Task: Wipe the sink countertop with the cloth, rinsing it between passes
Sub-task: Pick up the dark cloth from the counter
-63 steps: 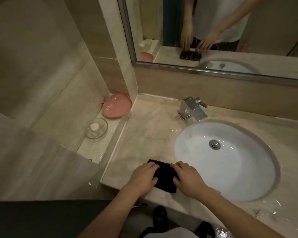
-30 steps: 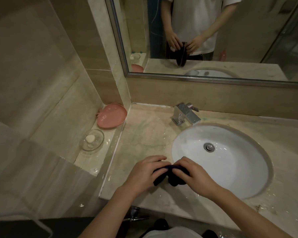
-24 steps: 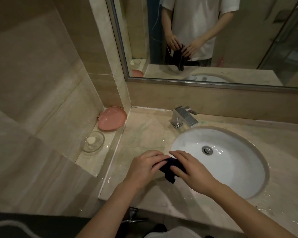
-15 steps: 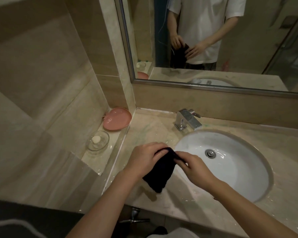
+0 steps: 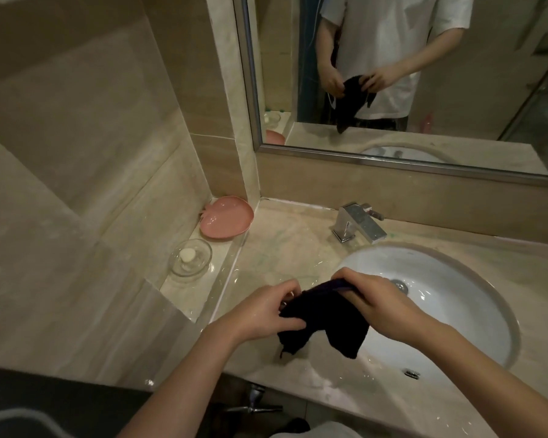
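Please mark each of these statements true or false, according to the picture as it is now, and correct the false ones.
1. Both hands hold the dark cloth above the countertop. True: left hand and right hand grip it.
2. Water runs from the faucet. False: no stream is visible.
3. The pink dish sits on the ledge left of the countertop. True.
4. The clear glass dish is empty. False: a small white piece lies in it.
5. The cloth lies flat in the sink basin. False: it hangs from the hands.

A bathroom — sink [image 5: 475, 311], faucet [image 5: 358, 227], wall mirror [image 5: 424, 74], soap dish [image 5: 191, 257].
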Available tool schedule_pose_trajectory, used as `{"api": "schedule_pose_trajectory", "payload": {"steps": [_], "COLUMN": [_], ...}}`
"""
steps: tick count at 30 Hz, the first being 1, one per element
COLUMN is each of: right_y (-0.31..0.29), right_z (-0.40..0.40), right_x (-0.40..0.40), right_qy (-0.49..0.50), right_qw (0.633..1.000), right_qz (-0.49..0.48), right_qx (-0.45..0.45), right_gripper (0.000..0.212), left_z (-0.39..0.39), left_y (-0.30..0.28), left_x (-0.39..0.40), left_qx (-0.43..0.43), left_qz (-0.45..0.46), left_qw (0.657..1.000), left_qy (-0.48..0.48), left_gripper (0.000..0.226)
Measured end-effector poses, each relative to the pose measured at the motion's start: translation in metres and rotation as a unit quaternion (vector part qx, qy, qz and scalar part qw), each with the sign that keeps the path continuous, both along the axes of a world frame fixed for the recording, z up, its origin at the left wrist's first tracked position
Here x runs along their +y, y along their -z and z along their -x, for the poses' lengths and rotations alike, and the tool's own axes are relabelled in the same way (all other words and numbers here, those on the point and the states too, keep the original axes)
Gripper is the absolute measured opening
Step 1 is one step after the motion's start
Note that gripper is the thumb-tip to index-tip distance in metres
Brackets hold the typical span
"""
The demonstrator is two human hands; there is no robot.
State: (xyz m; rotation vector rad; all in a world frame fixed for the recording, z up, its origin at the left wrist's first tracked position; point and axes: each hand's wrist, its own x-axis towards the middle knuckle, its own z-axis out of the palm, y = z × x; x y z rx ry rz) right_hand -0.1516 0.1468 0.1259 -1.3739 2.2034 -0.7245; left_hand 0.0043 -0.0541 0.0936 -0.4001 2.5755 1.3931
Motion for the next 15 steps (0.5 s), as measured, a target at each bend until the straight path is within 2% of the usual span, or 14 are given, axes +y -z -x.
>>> {"api": "schedule_pose_trajectory", "payload": {"steps": [3,7,10,13,15], "right_y": [0.018,0.054,0.071,0.08,0.095], "right_z": [0.002,0.003,0.0,0.005,0.016], "right_x": [0.007,0.013,0.014,0.004,-0.009], "right_qy": [-0.002,0.012,0.022,0.051,0.072], "right_qw": [0.999,0.989,0.981,0.973,0.97], "right_qz": [-0.031,-0.101,-0.136,-0.155,-0.174], "right_qx": [-0.024,-0.103,-0.139,-0.165,-0.151], "right_gripper": [0.018,0.019,0.019,0.016,0.016], "left_z": [-0.006,-0.013,-0.016,-0.007,0.005], "left_y": [0.014,0.037,0.061,0.079,0.09], "left_x": [-0.012,-0.024,-0.022,-0.022,-0.026], "left_qx": [-0.019,-0.107,-0.106,-0.093,-0.078], "left_qz": [0.015,-0.055,-0.03,0.002,0.021], "left_qw": [0.999,0.993,0.994,0.996,0.996], "left_qy": [-0.034,-0.006,0.015,-0.01,-0.037], "left_gripper": [0.015,0.022,0.016,0.019,0.018]}}
